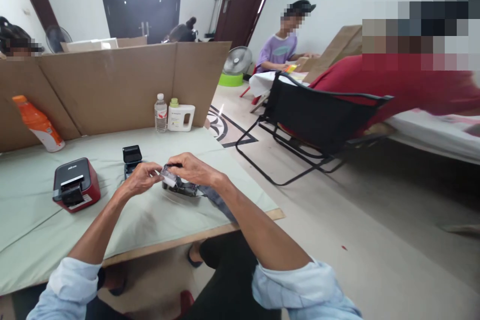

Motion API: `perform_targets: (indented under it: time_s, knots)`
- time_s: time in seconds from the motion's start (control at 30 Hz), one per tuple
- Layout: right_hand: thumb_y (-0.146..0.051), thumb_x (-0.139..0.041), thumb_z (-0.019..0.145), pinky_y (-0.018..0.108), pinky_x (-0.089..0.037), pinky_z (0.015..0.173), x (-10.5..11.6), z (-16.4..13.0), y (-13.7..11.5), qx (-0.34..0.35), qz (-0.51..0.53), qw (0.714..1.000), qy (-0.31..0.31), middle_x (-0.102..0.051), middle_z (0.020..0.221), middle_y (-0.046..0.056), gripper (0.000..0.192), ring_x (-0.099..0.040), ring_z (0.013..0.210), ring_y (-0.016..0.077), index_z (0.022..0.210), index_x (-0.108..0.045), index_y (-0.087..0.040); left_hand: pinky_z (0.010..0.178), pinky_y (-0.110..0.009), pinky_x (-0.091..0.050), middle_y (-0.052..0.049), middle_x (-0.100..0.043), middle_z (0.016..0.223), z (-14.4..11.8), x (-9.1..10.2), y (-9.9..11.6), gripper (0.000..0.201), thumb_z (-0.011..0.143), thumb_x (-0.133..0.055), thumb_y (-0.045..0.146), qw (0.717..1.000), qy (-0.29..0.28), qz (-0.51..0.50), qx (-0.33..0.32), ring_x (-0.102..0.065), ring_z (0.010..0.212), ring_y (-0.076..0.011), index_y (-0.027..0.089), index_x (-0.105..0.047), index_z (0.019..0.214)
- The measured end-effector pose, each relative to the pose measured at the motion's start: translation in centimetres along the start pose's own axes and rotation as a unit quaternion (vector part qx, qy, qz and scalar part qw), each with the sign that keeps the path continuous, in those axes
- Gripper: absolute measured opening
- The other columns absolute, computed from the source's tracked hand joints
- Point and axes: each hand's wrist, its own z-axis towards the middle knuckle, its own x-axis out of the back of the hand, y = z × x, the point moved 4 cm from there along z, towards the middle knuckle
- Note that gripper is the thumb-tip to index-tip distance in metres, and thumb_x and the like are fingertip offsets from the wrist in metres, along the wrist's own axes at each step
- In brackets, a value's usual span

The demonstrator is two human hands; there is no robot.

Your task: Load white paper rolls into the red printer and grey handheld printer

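Observation:
My left hand (140, 178) and my right hand (195, 169) meet over the pale green table (33, 185), both pinching a small clear plastic piece (167, 176). Just under them lies a dark grey device (180, 188) with a strap trailing toward the table's edge. A small black box (132, 156) stands right behind my left hand. A red and black label printer (75, 185) sits to the left of my hands.
A cardboard screen (112, 85) walls the table's back. A water bottle (161, 113), a white jug (180, 117) and an orange bottle (37, 122) stand before it. A black folding chair (318, 120) and seated people are to the right.

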Motion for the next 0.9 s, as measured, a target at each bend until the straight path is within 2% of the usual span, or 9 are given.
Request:
perform_targets:
  time_s: [0.17,0.3,0.43,0.53,0.67,0.9]
  knots:
    - [-0.017,-0.056,0.087,0.025,-0.035,0.066,-3.2,0.0,-1.1,0.024,0.022,0.998,-0.051,-0.063,0.072,-0.003,0.017,-0.052,0.069,0.0125,0.081,-0.072,-0.016,0.065,-0.025,-0.045,-0.002,-0.068,0.080,-5.4,0.5,-0.3,0.010,0.086,-0.069,0.021,0.999,0.024,0.029,0.013,-0.060,0.072,-0.0143,0.017,-0.077,0.088]
    - [-0.015,-0.058,0.093,0.024,-0.036,0.069,-5.3,1.9,-1.8,0.058,-0.022,0.998,-0.031,-0.070,0.077,0.000,0.019,-0.056,0.071,0.0126,0.088,-0.076,-0.017,0.073,-0.028,-0.051,-0.006,-0.075,0.094,-7.3,3.0,-1.7,0.018,0.085,-0.066,0.016,0.994,0.089,0.067,0.010,-0.067,0.082,-0.0179,0.019,-0.080,0.097]
    - [-0.015,-0.059,0.097,0.026,-0.038,0.075,-6.5,5.8,-2.1,0.064,-0.143,0.987,0.019,-0.078,0.093,0.005,0.020,-0.065,0.084,0.0163,0.098,-0.079,-0.019,0.079,-0.031,-0.056,-0.008,-0.078,0.099,-6.2,6.1,-4.7,0.023,0.084,-0.065,0.017,0.980,0.162,0.111,0.024,-0.072,0.086,-0.0202,0.019,-0.081,0.101]
    - [-0.017,-0.059,0.098,0.027,-0.040,0.077,-7.2,8.4,-2.1,0.047,-0.217,0.975,0.022,-0.080,0.106,0.007,0.022,-0.069,0.094,0.0191,0.104,-0.080,-0.020,0.078,-0.030,-0.057,-0.007,-0.079,0.095,-4.9,7.4,-7.3,0.021,0.082,-0.066,0.019,0.973,0.190,0.125,0.043,-0.072,0.080,-0.0194,0.019,-0.082,0.095]
    - [-0.021,-0.057,0.102,0.027,-0.041,0.079,-7.8,9.9,-1.7,0.031,-0.270,0.962,0.010,-0.079,0.116,0.007,0.024,-0.070,0.103,0.0205,0.111,-0.079,-0.023,0.079,-0.031,-0.058,-0.006,-0.080,0.090,-4.2,7.4,-9.6,0.016,0.080,-0.068,0.024,0.972,0.189,0.123,0.067,-0.072,0.079,-0.0197,0.019,-0.081,0.089]
    - [-0.021,-0.051,0.106,0.029,-0.043,0.082,-8.0,9.7,-1.0,0.023,-0.302,0.953,-0.008,-0.076,0.122,0.008,0.027,-0.069,0.108,0.0214,0.116,-0.076,-0.021,0.079,-0.030,-0.056,-0.005,-0.080,0.088,-3.2,7.0,-11.1,0.018,0.076,-0.071,0.025,0.972,0.175,0.134,0.086,-0.071,0.079,-0.0202,0.019,-0.083,0.089]
